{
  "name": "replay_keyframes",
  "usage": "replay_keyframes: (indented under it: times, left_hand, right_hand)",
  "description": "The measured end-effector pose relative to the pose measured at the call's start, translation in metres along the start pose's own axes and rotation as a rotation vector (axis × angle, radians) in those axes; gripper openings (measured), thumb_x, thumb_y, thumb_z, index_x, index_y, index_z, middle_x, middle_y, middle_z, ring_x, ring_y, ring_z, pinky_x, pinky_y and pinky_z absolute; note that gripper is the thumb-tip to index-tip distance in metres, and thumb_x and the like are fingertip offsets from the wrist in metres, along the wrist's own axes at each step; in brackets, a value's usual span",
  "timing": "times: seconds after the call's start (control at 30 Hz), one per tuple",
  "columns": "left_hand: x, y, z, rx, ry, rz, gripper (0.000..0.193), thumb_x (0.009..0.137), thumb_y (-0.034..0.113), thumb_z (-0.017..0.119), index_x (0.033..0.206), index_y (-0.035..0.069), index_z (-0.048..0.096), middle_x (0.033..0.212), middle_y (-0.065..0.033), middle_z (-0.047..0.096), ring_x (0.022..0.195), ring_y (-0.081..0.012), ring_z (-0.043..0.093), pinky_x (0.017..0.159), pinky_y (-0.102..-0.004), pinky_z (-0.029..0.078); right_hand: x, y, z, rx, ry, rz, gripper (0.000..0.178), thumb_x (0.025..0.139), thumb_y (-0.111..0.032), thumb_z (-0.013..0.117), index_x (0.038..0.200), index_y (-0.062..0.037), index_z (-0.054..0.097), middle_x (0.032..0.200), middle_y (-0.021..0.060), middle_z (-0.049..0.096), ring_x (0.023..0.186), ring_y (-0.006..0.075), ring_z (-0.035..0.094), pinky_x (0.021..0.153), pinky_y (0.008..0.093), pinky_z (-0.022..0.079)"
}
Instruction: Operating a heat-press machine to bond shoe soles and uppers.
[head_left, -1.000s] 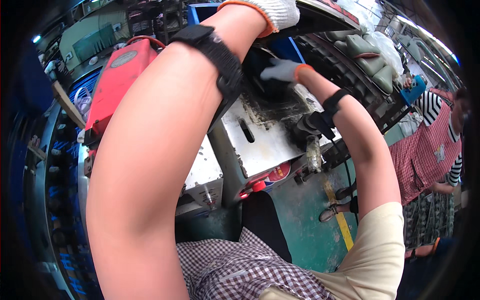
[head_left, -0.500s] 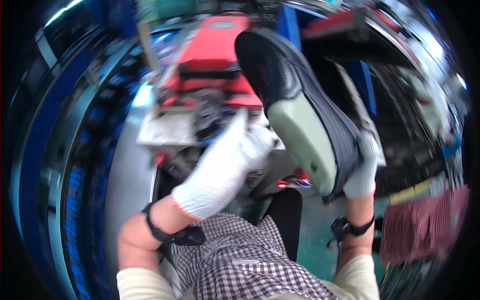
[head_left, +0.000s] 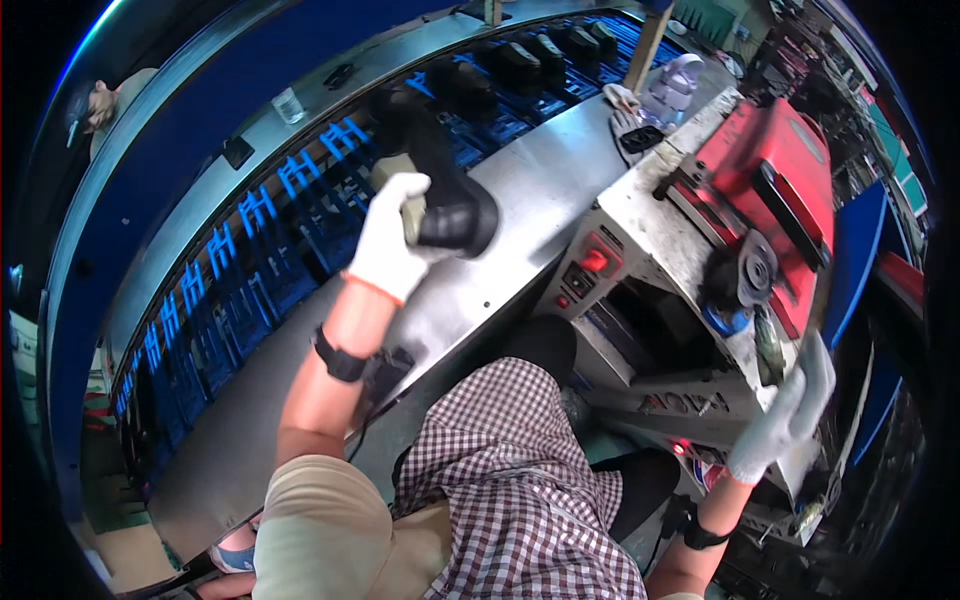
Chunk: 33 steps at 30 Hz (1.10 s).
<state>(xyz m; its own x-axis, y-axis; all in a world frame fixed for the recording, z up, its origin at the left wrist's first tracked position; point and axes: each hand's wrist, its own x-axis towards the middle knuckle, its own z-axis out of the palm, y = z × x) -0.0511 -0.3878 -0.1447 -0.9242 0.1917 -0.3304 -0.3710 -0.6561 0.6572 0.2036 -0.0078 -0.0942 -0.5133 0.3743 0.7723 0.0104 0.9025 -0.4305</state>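
Observation:
My left hand [head_left: 392, 240], in a white knit glove, grips a black shoe upper on a pale green shoe last [head_left: 462, 215]. It holds the upper and last over the bare metal ledge of a conveyor line. The front of the shoe points away, toward the blue slats, and looks dark and slightly blurred. Whether the shoe touches the slats I cannot tell. On the right, my gloved right hand [head_left: 790, 415] has its fingers stretched out, with nothing in it, beside the front corner of a red-and-white machine [head_left: 770, 190].
Several dark shoes [head_left: 515, 65] stand on the blue conveyor slats [head_left: 225, 265]. A metal ledge [head_left: 550, 175] runs along the near side. A transparent bottle [head_left: 288, 106] is on the far ledge. A red knob [head_left: 594, 261] sits on the machine's front. Another person [head_left: 105, 110] is at far left.
My view has turned left from the machine to the conveyor. The shoe on its last has moved from both hands into my left hand alone; my right hand has let go.

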Motion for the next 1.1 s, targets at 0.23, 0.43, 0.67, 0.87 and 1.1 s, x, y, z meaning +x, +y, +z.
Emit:
replay_keyframes:
  times: [0.23,0.43,0.67,0.87,1.1]
  left_hand:
    - [0.178,0.09,-0.098,0.099,0.257,0.065,0.035,0.086,0.034,0.076,0.114,0.015,0.065,0.11,-0.0063,0.073,0.105,-0.0295,0.072,0.098,-0.053,0.057]
    - [0.253,0.097,-0.153,0.798,0.55,0.089,0.058,0.084,0.05,0.076,0.128,0.014,0.066,0.13,-0.0076,0.07,0.123,-0.0269,0.065,0.101,-0.0477,0.051]
    - [0.232,0.056,-0.087,1.322,0.829,0.256,0.112,0.081,0.059,0.073,0.166,0.008,0.022,0.166,-0.0263,0.035,0.152,-0.047,0.035,0.121,-0.0527,0.036]
    - [0.122,-0.01,-0.014,1.326,-0.051,0.448,0.084,0.092,0.038,0.072,0.161,0.001,0.041,0.168,-0.0228,0.036,0.157,-0.0339,0.032,0.128,-0.0398,0.025]
    - [0.031,-0.076,0.17,1.357,-0.668,1.202,0.063,0.092,0.02,0.073,0.151,0.008,0.054,0.156,-0.0162,0.052,0.145,-0.0309,0.049,0.121,-0.0401,0.038]
  right_hand:
    - [-0.026,0.073,-0.033,-0.217,0.142,0.132,0.039,0.111,-0.016,0.045,0.139,0.0061,0.061,0.138,0.0146,0.065,0.127,0.0245,0.061,0.11,0.0363,0.046]
    - [-0.016,0.059,0.002,-0.059,0.223,0.334,0.039,0.112,-0.016,0.045,0.142,0.0072,0.058,0.145,0.0153,0.062,0.132,0.0243,0.059,0.116,0.038,0.042]
    - [-0.024,0.08,0.015,0.025,0.212,0.382,0.039,0.113,-0.018,0.045,0.141,0.0052,0.062,0.138,0.0166,0.065,0.129,0.0249,0.06,0.113,0.0395,0.044]
    - [-0.019,0.083,0.014,0.256,0.099,0.443,0.037,0.112,-0.022,0.053,0.137,0.0019,0.065,0.128,0.0104,0.069,0.117,0.0179,0.064,0.104,0.0338,0.049]
    - [-0.012,0.076,0.023,0.537,0.031,0.498,0.034,0.111,-0.02,0.056,0.134,0.0017,0.067,0.124,0.009,0.07,0.114,0.0159,0.064,0.104,0.0318,0.049]
